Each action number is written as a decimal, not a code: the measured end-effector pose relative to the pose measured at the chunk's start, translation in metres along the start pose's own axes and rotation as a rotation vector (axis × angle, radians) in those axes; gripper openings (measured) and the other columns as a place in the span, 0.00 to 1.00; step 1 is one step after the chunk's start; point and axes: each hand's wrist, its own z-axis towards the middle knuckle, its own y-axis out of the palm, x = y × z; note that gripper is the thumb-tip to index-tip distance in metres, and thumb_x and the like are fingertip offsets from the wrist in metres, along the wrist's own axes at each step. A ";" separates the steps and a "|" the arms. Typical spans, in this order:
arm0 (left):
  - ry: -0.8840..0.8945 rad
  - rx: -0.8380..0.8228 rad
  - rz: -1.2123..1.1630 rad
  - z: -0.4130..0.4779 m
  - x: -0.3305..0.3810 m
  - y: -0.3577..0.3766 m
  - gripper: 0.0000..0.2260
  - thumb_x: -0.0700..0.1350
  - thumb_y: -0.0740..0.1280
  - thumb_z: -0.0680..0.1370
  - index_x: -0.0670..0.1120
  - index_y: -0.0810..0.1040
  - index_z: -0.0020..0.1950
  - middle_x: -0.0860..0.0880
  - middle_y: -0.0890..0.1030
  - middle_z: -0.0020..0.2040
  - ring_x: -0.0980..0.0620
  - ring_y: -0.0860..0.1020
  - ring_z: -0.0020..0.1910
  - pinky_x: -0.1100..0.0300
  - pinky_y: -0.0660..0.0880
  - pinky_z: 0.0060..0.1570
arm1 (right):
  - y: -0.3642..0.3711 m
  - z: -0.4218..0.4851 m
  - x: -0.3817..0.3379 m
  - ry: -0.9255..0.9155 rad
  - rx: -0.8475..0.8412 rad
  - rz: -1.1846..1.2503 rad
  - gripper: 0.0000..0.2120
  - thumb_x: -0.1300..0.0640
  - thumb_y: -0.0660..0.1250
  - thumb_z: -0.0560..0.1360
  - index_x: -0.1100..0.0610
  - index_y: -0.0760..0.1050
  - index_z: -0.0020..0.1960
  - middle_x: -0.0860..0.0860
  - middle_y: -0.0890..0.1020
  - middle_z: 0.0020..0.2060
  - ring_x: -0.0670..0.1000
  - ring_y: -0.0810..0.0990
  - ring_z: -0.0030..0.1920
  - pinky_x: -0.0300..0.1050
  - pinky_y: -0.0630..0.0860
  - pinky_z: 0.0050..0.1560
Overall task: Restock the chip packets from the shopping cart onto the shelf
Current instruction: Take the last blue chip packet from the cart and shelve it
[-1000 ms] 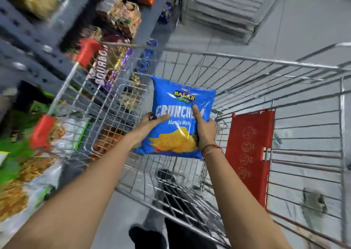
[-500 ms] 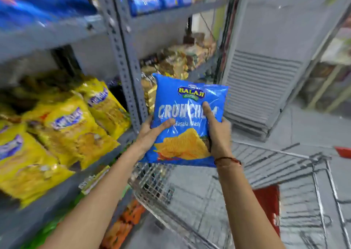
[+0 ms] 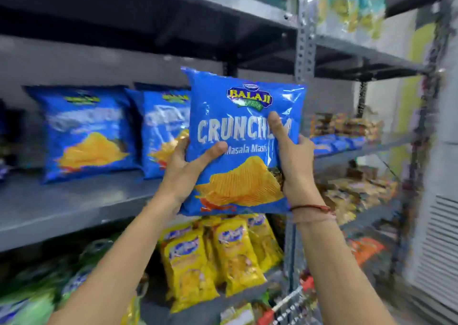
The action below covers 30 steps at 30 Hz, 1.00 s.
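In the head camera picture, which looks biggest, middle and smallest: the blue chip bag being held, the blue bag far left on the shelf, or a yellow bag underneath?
1. Held blue bag, though it is nearest the camera.
2. Far-left shelf bag.
3. Yellow bag.

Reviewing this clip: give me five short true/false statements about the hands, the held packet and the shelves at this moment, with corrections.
1. Both hands hold the blue packet. True: left hand, right hand.
2. The held packet is upside down. False: its print reads upright.
3. Two matching blue packets stand on the grey shelf. True: one, another.
4. The packets on the shelf below are red. False: those yellow packets are yellow.
5. The held packet already rests on the shelf. False: it is in the air in front of it.
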 end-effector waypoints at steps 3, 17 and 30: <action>0.021 0.111 0.040 -0.001 0.024 -0.050 0.35 0.61 0.77 0.56 0.50 0.76 0.59 0.50 0.85 0.52 0.51 0.84 0.48 0.56 0.80 0.47 | 0.059 -0.007 -0.008 -0.026 -0.127 0.057 0.23 0.35 0.74 0.59 0.54 0.83 0.38 0.51 0.87 0.42 0.54 0.85 0.47 0.62 0.80 0.53; 0.013 0.441 0.095 0.007 0.042 -0.193 0.25 0.57 0.76 0.58 0.50 0.78 0.51 0.50 0.86 0.46 0.52 0.85 0.42 0.64 0.79 0.33 | 0.236 -0.030 0.018 0.010 -0.341 -0.011 0.32 0.31 0.70 0.64 0.60 0.72 0.47 0.51 0.78 0.47 0.53 0.76 0.48 0.48 0.70 0.51; -0.115 0.622 0.352 0.036 0.013 -0.229 0.34 0.60 0.75 0.64 0.44 0.71 0.64 0.46 0.79 0.59 0.48 0.80 0.53 0.49 0.76 0.58 | 0.284 -0.033 0.050 -0.104 -0.159 -0.277 0.31 0.33 0.66 0.70 0.63 0.72 0.49 0.63 0.80 0.45 0.64 0.78 0.49 0.50 0.66 0.41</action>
